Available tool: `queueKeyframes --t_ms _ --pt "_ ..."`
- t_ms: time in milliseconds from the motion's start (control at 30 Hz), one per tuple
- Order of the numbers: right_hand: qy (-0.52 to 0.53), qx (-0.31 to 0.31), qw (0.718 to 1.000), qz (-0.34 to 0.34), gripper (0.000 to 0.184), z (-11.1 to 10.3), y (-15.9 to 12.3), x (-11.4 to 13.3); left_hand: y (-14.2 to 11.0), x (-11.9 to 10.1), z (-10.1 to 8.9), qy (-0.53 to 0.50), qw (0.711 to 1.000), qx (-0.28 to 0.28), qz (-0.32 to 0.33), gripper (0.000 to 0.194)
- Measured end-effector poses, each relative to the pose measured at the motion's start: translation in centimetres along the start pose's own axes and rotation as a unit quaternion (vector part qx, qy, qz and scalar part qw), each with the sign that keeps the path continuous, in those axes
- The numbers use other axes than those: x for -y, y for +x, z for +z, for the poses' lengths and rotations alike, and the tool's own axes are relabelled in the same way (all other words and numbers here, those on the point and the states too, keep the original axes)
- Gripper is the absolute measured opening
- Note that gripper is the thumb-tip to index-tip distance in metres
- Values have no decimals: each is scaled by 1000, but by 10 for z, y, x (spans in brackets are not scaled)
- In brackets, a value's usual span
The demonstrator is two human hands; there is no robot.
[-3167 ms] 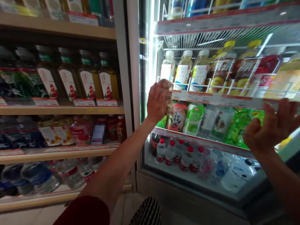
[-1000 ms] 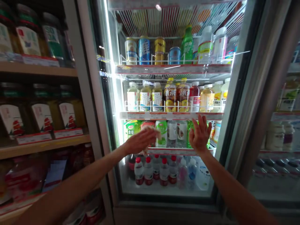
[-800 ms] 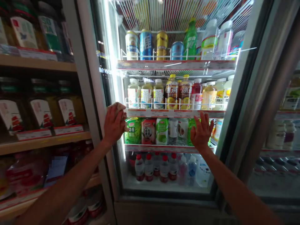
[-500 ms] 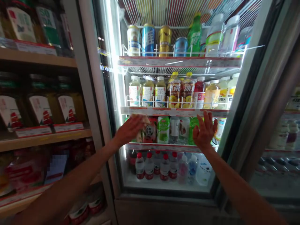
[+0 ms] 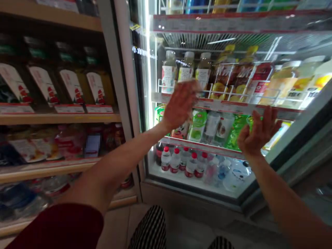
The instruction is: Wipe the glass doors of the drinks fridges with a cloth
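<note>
Upright cooler (image 5: pixel 176 197) being lit from within, brightest along its left side; reflections being thrown back by its glass front (image 5: pixel 141 51). Wooden shelf unit (image 5: pixel 64 118) being seen directly to the left, amber bottles (image 5: pixel 68 81) with pale labels being displayed upright in a row on one tier. Dark red sleeve (image 5: pixel 59 224) and striped garment (image 5: pixel 150 228) being cut off by the lower edge of the view.

Inside the cooler, yellow-capped bottles (image 5: pixel 225 76) are being held behind a wire guard; red-capped bottles (image 5: pixel 175 162) are being kept at the bottom, below the other tiers.

Left hand (image 5: pixel 178 105) being held up before the glass, across the price strip of the middle tier, fingers extended together; blurred. Right hand (image 5: pixel 258 133) being raised well apart from it, towards the cooler's right side, palm turned to the glass, fingers spread, nothing being gripped. Whether the glass is being touched by it cannot be told.

Pale cloth (image 5: pixel 197 88) being held under the left hand's fingers, its edge being shown past the fingertips.
</note>
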State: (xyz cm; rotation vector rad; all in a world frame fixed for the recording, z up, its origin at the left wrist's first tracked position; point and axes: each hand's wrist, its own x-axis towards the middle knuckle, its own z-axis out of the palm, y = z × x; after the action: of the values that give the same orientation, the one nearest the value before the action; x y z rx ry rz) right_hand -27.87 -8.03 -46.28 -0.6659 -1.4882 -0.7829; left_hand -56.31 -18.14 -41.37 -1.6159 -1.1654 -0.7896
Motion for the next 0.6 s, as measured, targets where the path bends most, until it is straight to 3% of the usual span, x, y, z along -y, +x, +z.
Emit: queueKeyframes --t_ms 67,100,133,167,200,267,300,333,367,400,467,500,533,600 --pt "10 13 1000 3 49 0 0 0 -2 -17 0 -39 971 135 193 40" --pt "12 18 1000 3 49 -1 0 0 -2 -22 -1 -52 949 183 251 41" --pt "13 21 1000 6 49 -2 0 0 -2 -22 -4 -54 941 206 262 42" --pt "14 17 1000 6 49 -2 0 1 0 -19 -7 -46 953 200 224 42" --pt "13 15 1000 6 48 -3 0 1 3 -13 -9 -29 974 170 148 42" --pt "7 6 1000 -6 48 -2 0 2 9 -3 -11 13 997 66 -37 43" --pt "3 3 1000 -10 48 -1 0 1 9 -1 -10 23 996 23 -85 43" --pt "-1 -1 1000 -17 48 0 0 1 9 -4 -7 19 997 7 -79 43" --pt "-6 -3 1000 -20 48 1 0 1 6 -10 -3 3 1000 22 -17 42" --pt "-10 -4 1000 -19 48 1 0 1 2 -17 0 -23 994 62 89 41" --pt "-17 -5 1000 -16 48 1 0 2 -2 -29 5 -70 939 151 302 39" --pt "-21 -2 1000 -14 47 0 0 3 -1 -30 6 -80 918 168 350 38" --pt "-25 0 1000 -13 47 0 1 4 3 -27 6 -82 920 156 350 38" --pt "-33 2 999 -16 48 -1 1 6 19 -14 4 -75 972 53 218 38"
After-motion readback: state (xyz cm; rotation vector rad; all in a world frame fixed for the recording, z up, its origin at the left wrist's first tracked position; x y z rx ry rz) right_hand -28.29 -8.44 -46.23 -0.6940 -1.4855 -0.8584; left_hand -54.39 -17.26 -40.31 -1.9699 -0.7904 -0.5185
